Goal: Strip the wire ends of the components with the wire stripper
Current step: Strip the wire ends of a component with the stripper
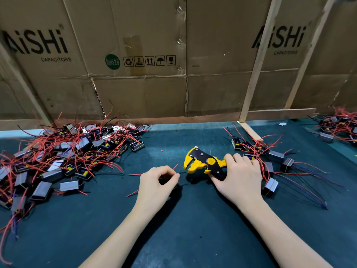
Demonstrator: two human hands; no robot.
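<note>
Right hand (238,178) grips wire stripper (204,162) (jaws apart)

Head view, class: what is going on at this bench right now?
A person is stripping wire ends. The right hand grips the yellow and black wire stripper, its jaws open and pointing left. The left hand pinches a thin dark wire just short of the jaws; it is not yet in them. A big pile of components with red wires lies on the left of the green mat, a smaller group on the right.
</note>
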